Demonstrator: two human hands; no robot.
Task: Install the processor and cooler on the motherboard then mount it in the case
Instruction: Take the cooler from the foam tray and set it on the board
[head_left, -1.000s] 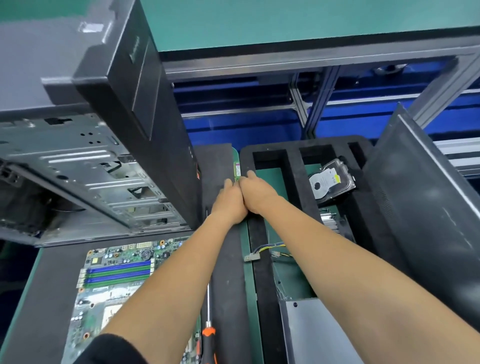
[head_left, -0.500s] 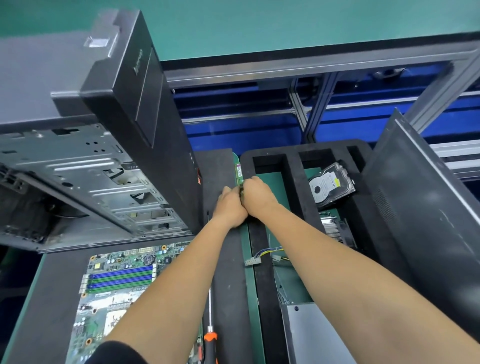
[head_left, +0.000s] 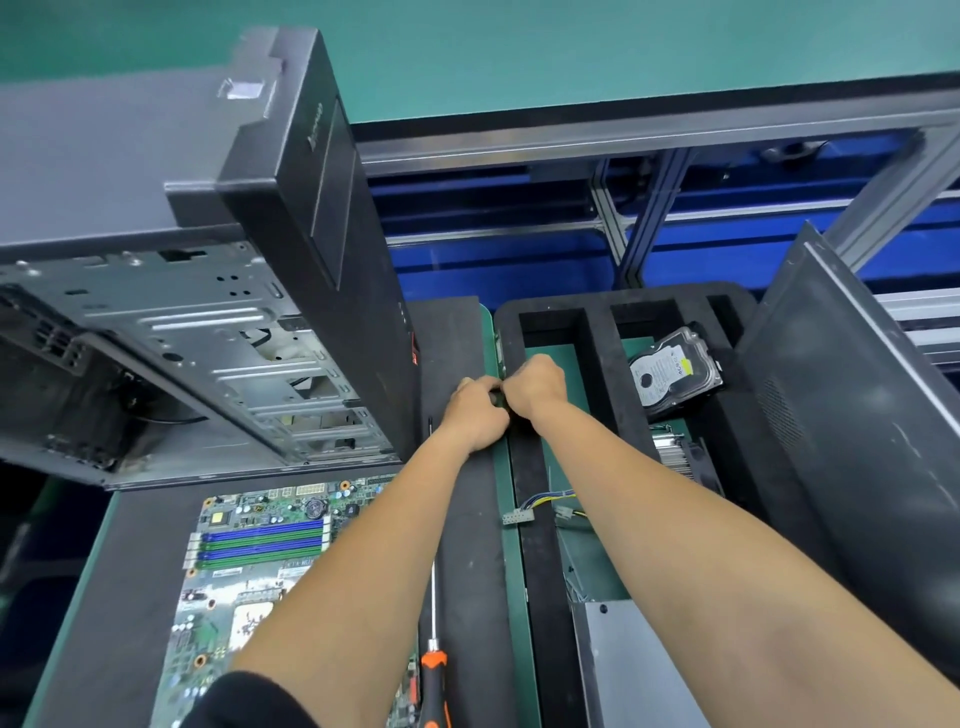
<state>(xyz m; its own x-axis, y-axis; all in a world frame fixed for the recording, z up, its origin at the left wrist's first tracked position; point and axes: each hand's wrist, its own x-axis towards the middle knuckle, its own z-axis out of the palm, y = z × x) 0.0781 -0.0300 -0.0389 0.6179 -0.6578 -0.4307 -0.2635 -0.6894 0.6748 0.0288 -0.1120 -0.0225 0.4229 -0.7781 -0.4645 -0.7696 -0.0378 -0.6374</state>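
Both my hands meet at frame centre, knuckles up. Left hand and right hand have fingers curled around a small dark object pinched between them; too hidden to identify. They sit over the green mat strip beside the left wall of the black foam tray.

Motherboard lies flat at 7 o'clock on the dark pad, blue and green RAM slots visible, my left forearm crossing over its right edge. Socket area looks pale, blurred, can't tell if a processor sits there.

Open case at 10 o'clock, bare metal interior facing me, black front panel toward centre.

Cooler with metal fins at 3 o'clock in the tray, partly hidden by my right forearm. Hard drive at 2 o'clock, tilted in its tray slot. Loose cable connectors just below centre. Screwdriver with orange handle at 6 o'clock, on the pad between my arms. Dark side panel leans at 3 o'clock. Grey metal box at 5 o'clock.
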